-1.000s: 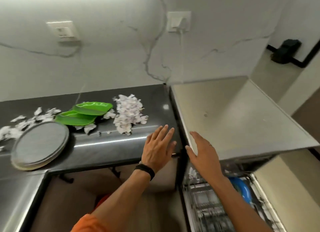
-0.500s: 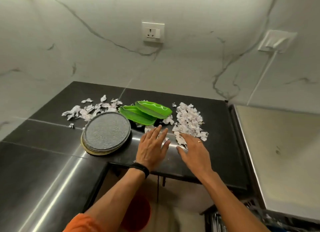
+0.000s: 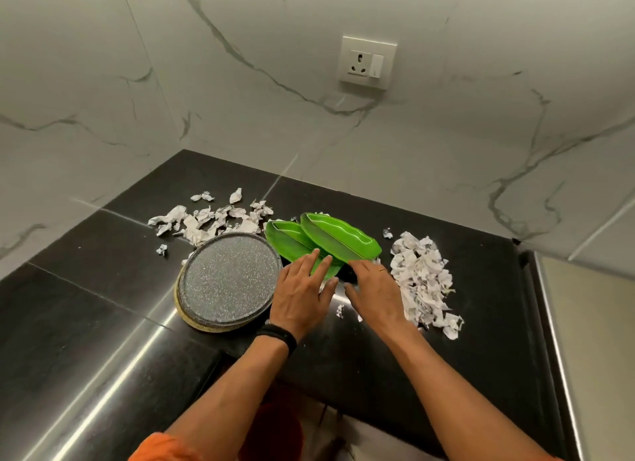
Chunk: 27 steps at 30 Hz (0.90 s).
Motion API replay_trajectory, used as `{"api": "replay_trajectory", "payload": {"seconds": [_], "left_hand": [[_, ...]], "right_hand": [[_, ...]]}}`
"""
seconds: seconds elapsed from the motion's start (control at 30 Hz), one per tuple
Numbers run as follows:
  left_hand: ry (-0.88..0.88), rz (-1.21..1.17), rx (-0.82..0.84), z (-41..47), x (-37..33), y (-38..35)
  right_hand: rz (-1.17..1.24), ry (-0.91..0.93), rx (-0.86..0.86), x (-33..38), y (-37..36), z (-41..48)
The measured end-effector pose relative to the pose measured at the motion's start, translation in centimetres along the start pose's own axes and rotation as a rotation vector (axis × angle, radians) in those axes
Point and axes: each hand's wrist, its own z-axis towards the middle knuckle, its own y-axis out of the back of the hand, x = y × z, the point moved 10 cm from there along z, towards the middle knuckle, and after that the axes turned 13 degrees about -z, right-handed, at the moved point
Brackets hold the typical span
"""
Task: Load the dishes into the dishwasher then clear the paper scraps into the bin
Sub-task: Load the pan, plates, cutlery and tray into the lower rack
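Note:
Two green leaf-shaped dishes [image 3: 338,235] lie overlapping on the black counter [image 3: 481,288]. A grey speckled round plate [image 3: 228,281] rests on a yellowish one to their left. My left hand [image 3: 302,295] is flat and open, its fingertips touching the near edge of the lower green dish. My right hand [image 3: 372,292] is beside it, fingers spread, reaching the near edge of the upper green dish. Neither hand holds anything. One pile of torn paper scraps [image 3: 422,281] lies right of my right hand, another scattering of scraps [image 3: 209,218] behind the plates.
A marble wall with a socket [image 3: 367,62] backs the counter. The dishwasher's pale top [image 3: 591,340] borders the counter on the right. A red bin [image 3: 275,426] shows below the counter's front edge, between my arms.
The view swung left from the dishwasher to the counter. Both hands moved forward from the counter's edge up to the green dishes.

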Motion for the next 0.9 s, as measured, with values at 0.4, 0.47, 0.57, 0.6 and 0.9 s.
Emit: {"api": "replay_trajectory", "payload": {"seconds": [0.4,0.47,0.57,0.6,0.9], "left_hand": [[0.139,0.028,0.005,5.8,3.6,-2.2],[0.147,0.039,0.0,6.2,3.8,-2.4],[0.14,0.055,0.003,6.5,3.9,-2.8],[0.135,0.059,0.007,6.5,3.9,-2.9],[0.01,0.04,0.026,6.3,2.8,-2.2]], "right_hand": [[-0.208,0.214,0.1,0.0,-6.9,8.3],[-0.242,0.223,0.077,-0.1,-7.3,8.7],[-0.267,0.241,0.015,0.0,-7.0,9.0],[-0.271,0.245,-0.003,0.0,-6.8,9.0],[-0.298,0.198,-0.195,-1.5,-1.5,6.8]]}}
